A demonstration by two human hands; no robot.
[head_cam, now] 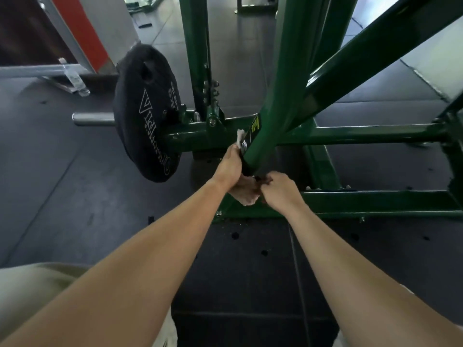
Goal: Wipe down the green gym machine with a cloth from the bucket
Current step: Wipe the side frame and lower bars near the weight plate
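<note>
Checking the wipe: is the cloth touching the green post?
Touching. Head view: the left hand holds the cloth against the slanted green post, no gap visible.

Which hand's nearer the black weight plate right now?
Left. The left hand holds the cloth on the green post, just right of the weight plate. The right hand is on the post's other side, farther from the plate.
</note>
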